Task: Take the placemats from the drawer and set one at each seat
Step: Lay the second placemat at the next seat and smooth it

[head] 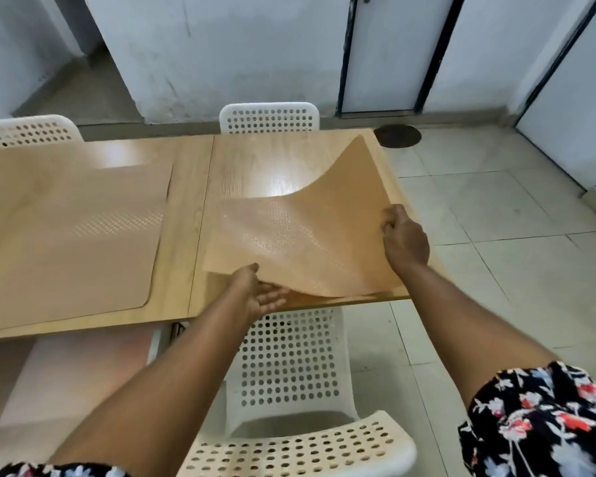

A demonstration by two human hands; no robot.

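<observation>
right hand (405,237) pinching the right edge of the placemat (310,232), fingers curled onto it, and the left hand (260,294) is flat and relaxed under the near edge, palm up, fingers straight, propping rather than gripping. the mat is over the right half of the table (190,215), bowed, its far right corner curling up high while the near left part lies close to the wood. here's the worry: it's floppy, and with only one true pinch it could slide off the open left palm and skew, or drop crooked. the right side sits right at the table's right edge, so let go now and i'd guess it overhangs, maybe slips to the floor. that raised corner could also fold under itself if it's lowered fast. around it: a second placemat (76,232) lies flat on the left half of the table, well apart from this one, nothing to snag there. a white perforated chair (289,366) is tucked in at the near side just below the hands, another white chair (269,117) faces it across the table, a third chair (28,130) at the far left. nothing on the wood blocks the landing spot; the near chair's back only crowds the forearms a little.
</observation>
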